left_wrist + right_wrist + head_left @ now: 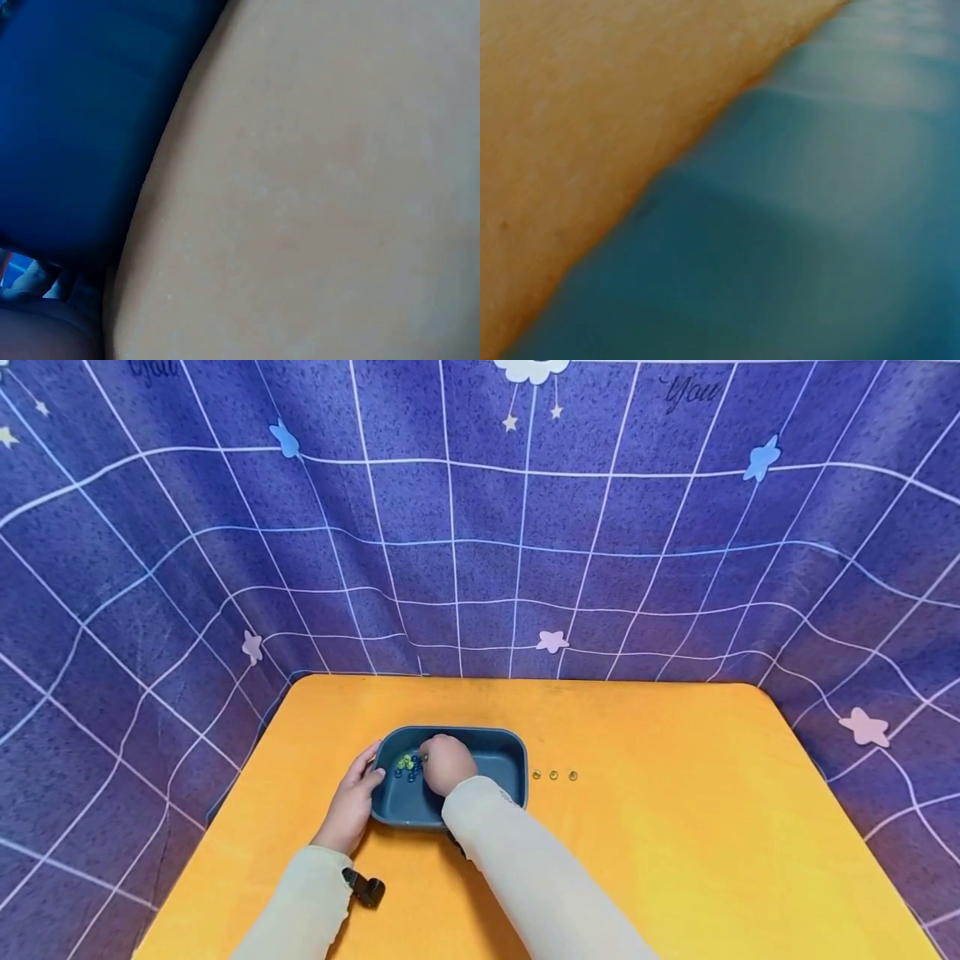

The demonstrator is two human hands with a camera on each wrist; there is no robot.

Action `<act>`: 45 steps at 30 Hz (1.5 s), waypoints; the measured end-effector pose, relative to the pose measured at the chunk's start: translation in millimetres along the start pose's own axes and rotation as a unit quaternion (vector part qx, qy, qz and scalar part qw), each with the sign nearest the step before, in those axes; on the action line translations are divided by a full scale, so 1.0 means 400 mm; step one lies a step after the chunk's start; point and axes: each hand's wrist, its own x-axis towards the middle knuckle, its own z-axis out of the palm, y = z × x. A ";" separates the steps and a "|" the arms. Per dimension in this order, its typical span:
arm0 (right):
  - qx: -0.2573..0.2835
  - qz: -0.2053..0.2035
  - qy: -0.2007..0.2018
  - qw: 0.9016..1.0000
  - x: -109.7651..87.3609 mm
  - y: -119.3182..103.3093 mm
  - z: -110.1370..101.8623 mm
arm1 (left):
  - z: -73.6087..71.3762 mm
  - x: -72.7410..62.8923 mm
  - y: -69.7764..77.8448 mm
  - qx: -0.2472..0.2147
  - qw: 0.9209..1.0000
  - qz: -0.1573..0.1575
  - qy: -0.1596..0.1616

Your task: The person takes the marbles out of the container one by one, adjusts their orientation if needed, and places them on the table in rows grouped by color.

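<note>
The dark blue-grey tray [498, 770] is a shallow, open rectangular vessel with rounded corners, a plain rim and a smooth interior. It rests on the orange-yellow table [712, 827], left of centre. Its opening faces upward; its long axis runs left to right, roughly parallel to the table's back edge. Small, round, glossy green beads [407, 762] and blue beads [412, 777] lie clustered in its left half. Three amber beads [553, 775] sit in a row (spaced apart) on the table, just beside the right end wall. The left hand [351, 802] grips the left end, thumb over the rim, fingers outside. The right hand [448, 766] reaches inside beside the cluster; its fingers curl downward, but whether the hidden fingertips pinch a bead cannot be told.
</note>
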 end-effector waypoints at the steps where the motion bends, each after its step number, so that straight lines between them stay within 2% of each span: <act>1: 0.004 0.000 0.002 1.000 0.000 0.001 0.000 | 0.000 0.000 0.000 0.001 1.000 0.000 0.000; 6: 0.036 -0.009 0.016 0.999 -0.001 0.011 -0.003 | -0.001 -0.001 0.003 0.003 1.000 0.001 -0.001; 12: 0.076 0.000 0.025 0.997 0.000 0.026 0.005 | 0.003 -0.005 0.005 -0.006 1.000 0.006 -0.002; 23: 0.087 0.011 0.021 0.996 -0.002 0.021 0.002 | -0.001 -0.001 0.004 0.001 1.000 -0.004 -0.002; 29: 0.111 0.027 0.013 0.993 -0.008 0.013 -0.008 | -0.002 0.000 0.003 0.000 1.000 -0.004 -0.004; 37: 0.143 0.016 0.007 0.990 -0.008 0.007 -0.019 | -0.003 0.000 0.000 0.003 1.000 0.000 -0.002; 45: 0.172 -0.002 -0.004 0.985 -0.042 0.008 -0.062 | 0.000 0.002 0.000 0.001 1.000 -0.003 -0.003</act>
